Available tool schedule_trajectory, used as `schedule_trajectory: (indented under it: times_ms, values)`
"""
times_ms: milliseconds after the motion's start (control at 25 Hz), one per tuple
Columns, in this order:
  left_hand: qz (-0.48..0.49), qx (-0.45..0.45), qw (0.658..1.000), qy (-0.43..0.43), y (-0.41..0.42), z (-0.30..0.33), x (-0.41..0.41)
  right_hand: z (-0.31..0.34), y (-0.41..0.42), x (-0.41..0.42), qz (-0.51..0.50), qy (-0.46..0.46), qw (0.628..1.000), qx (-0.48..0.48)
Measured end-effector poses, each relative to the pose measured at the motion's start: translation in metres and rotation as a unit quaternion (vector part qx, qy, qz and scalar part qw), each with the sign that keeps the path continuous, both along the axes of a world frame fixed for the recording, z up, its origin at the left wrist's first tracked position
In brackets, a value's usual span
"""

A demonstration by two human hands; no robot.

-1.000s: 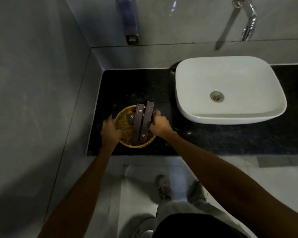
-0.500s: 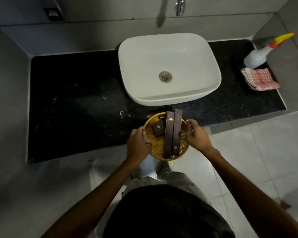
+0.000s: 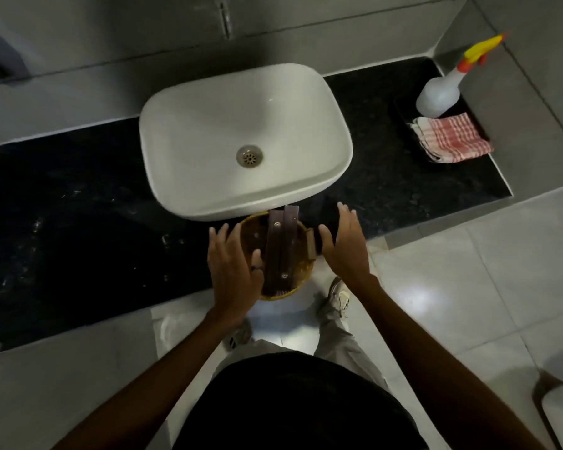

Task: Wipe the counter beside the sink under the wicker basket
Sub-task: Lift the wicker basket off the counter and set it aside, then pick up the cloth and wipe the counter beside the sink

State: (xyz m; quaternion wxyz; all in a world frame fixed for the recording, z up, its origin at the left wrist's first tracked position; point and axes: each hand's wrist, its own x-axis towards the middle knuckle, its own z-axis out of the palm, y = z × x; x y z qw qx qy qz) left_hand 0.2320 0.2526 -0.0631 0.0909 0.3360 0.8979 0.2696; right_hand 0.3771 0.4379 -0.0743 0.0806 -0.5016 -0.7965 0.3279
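Worn on the head, looking steeply down and forward, close above both hands: left hand, right hand. Beyond the fingertips, the sink; below the wrists, floor.

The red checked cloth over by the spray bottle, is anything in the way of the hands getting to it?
Nothing visible blocks it. The cloth lies on the counter's far right; only bare counter lies between it and the open right hand.

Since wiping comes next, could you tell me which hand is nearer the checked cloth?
Right. The right hand is beside the basket, left of the checked cloth; the left hand is farther left.
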Motion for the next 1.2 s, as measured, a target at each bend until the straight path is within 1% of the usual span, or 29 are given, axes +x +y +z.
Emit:
schedule_trajectory:
  times_ms: [80, 120, 200, 280, 400, 520, 640, 720, 800, 840, 880, 920, 960, 1000, 1040, 1080, 1120, 1160, 1200]
  values:
    - [-0.086, 0.006, 0.993, 0.081, 0.052, 0.009, 0.018, 0.000, 0.052, 0.020, 0.029, -0.051, 0.991, 0.120]
    - [-0.119, -0.001, 0.988, 0.098, 0.088, 0.014, 0.031, 0.002, 0.084, 0.031, 0.034, -0.075, 0.984, 0.158]
    - [-0.170, -0.003, 0.979, 0.117, 0.168, 0.017, 0.053, 0.004, 0.152, 0.052, 0.022, -0.101, 0.976, 0.192]
    - [-0.220, -0.018, 0.965, 0.143, 0.247, 0.012, 0.072, 0.005, 0.223, 0.074, -0.015, -0.107, 0.978, 0.178]
    - [-0.249, -0.094, 0.952, 0.151, 0.333, 0.005, 0.089, 0.006, 0.318, 0.095, -0.060, -0.110, 0.983, 0.132]
    - [-0.251, -0.140, 0.949, 0.131, 0.386, -0.006, 0.100, -0.001, 0.397, 0.100, -0.077, -0.129, 0.986, 0.079]
    - [-0.263, -0.146, 0.946, 0.122, 0.406, -0.012, 0.102, -0.011, 0.431, 0.097, -0.100, -0.207, 0.972, 0.051]
    - [-0.260, -0.147, 0.948, 0.107, 0.407, -0.012, 0.102, -0.017, 0.437, 0.095, -0.117, -0.223, 0.967, 0.050]
    - [-0.248, -0.132, 0.956, 0.086, 0.404, -0.011, 0.101, -0.016, 0.446, 0.091, -0.144, -0.203, 0.968, 0.016]
    - [-0.244, -0.114, 0.961, 0.066, 0.401, -0.010, 0.099, -0.014, 0.449, 0.090, -0.142, -0.203, 0.969, 0.001]
    - [-0.232, -0.086, 0.968, 0.028, 0.397, -0.008, 0.097, -0.008, 0.450, 0.089, -0.127, -0.205, 0.970, -0.004]
    - [-0.208, -0.054, 0.976, -0.040, 0.393, -0.006, 0.096, 0.000, 0.449, 0.089, -0.101, -0.196, 0.975, 0.002]
    - [-0.168, -0.024, 0.976, -0.134, 0.391, 0.000, 0.095, 0.010, 0.444, 0.088, -0.071, -0.155, 0.985, 0.005]
    - [-0.114, 0.003, 0.964, -0.242, 0.392, 0.009, 0.094, 0.022, 0.436, 0.086, -0.045, -0.086, 0.995, -0.009]
    - [-0.049, 0.032, 0.935, -0.351, 0.393, 0.019, 0.094, 0.035, 0.422, 0.083, -0.030, -0.011, 0.999, -0.035]
    - [0.013, 0.066, 0.889, -0.453, 0.393, 0.030, 0.093, 0.050, 0.404, 0.076, -0.013, 0.054, 0.996, -0.070]
    - [0.058, 0.109, 0.830, -0.544, 0.389, 0.040, 0.090, 0.066, 0.379, 0.065, 0.010, 0.112, 0.987, -0.115]
    - [0.078, 0.165, 0.753, -0.633, 0.381, 0.048, 0.083, 0.083, 0.352, 0.052, 0.040, 0.167, 0.970, -0.173]
    - [0.077, 0.219, 0.673, -0.703, 0.368, 0.058, 0.074, 0.098, 0.324, 0.038, 0.069, 0.212, 0.949, -0.224]
